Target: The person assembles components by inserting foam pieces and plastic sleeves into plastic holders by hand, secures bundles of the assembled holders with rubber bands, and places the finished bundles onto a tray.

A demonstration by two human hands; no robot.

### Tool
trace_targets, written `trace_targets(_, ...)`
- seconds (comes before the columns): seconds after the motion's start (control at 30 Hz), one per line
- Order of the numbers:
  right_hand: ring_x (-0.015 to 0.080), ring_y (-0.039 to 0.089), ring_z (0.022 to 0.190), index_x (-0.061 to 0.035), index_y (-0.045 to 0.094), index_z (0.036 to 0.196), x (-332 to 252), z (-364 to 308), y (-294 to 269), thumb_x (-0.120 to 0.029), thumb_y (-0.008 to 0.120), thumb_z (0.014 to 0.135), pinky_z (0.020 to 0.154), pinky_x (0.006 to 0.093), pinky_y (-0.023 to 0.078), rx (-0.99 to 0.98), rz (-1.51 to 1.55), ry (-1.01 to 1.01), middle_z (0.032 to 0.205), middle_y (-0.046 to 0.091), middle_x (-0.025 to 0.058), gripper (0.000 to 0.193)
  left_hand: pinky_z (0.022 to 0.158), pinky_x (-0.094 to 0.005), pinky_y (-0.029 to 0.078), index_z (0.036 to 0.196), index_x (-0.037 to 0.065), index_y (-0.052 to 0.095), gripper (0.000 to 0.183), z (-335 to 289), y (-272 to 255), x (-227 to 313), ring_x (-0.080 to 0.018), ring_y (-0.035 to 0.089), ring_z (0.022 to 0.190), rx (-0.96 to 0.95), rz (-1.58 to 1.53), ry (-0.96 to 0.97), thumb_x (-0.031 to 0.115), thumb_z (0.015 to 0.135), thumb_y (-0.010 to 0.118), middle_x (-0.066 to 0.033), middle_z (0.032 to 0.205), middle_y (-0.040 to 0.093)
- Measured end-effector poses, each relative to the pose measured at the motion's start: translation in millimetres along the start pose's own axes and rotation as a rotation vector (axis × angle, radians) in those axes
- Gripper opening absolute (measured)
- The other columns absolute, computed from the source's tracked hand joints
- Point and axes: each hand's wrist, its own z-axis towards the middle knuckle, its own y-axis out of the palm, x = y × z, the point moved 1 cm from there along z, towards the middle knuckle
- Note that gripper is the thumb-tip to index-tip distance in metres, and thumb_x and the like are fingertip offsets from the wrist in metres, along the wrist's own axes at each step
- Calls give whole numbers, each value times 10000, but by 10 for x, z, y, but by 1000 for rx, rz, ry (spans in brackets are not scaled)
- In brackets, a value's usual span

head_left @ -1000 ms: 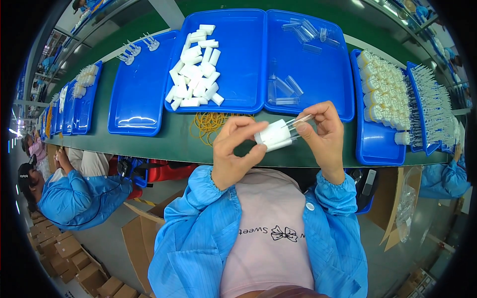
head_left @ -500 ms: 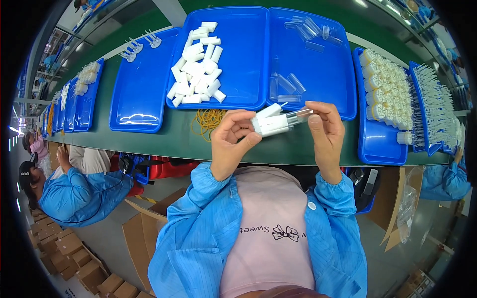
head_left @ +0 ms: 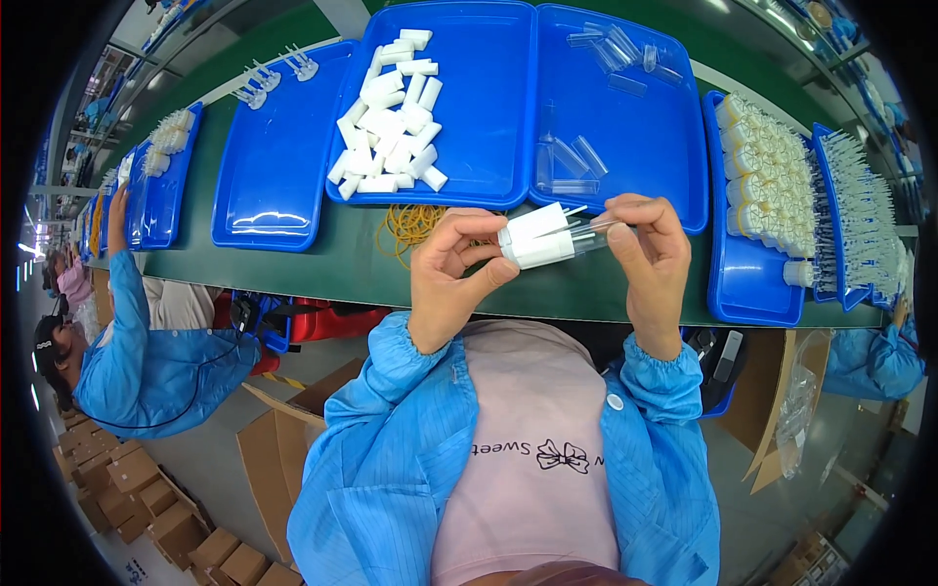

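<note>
Head view, going left to right: a co-worker (head_left: 127,352) in a blue smock leans over the green bench (head_left: 293,259) way off to the side, then there's an empty-ish blue tray (head_left: 283,146), then a tray (head_left: 469,107) piled with loose white caps (head_left: 391,127). A tangle of yellow rubber bands (head_left: 410,223) sits on the bench just beyond the left hand (head_left: 449,278). That hand's fingers are curled and pinched around a small bundle of white pieces (head_left: 535,239), held up in the air between the bench edge and the chest. The bundle's long axis runs roughly sideways, tilted a bit up toward the right. A clear tube (head_left: 586,234) sticks out of its right end, and the right hand (head_left: 650,264) has its fingertips closed on that end, so the two hands face each other along the same line with the bundle touching both. I'd say the left hand carries most of it. Further right are a tray (head_left: 664,146) with a few clear tubes, then trays of finished white parts (head_left: 772,176).
</note>
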Motion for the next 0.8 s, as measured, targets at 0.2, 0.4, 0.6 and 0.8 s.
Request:
trace_targets(0.2,232,552,955,-51,615,831,-201,-38,71,-1,690,749,883,374,406,-55,-400,-338,871,676,50,122,897,-321,513,1055,-23,574,366,-34,-4,75,-187,581,1000,-41,34,19,-64,724,726,-102,1097,511)
trace_targets(0.4,236,554,979,-48,620,835,-159,-46,125,4,705,735,887,373,405,-146,-352,-288,873,676,59,141,909,-328,506,1075,-9,545,431,-45,7,76,-168,554,1021,-131,-79,-51,-41,701,757,-87,1088,499)
trace_targets(0.6,240,559,984,-37,627,836,-123,-65,167,14,706,725,860,351,423,-152,-311,-222,850,654,60,145,912,-313,492,1188,16,469,598,-42,38,68,-151,553,1009,-111,-51,-146,-21,679,781,-68,1062,504)
trace_targets(0.8,222,564,982,-41,635,820,-67,14,160,5,706,723,861,331,422,-146,-321,-150,873,650,62,129,905,-314,495,1236,16,437,651,-13,52,25,-156,549,1009,-87,-51,-146,-39,680,771,-71,1051,504)
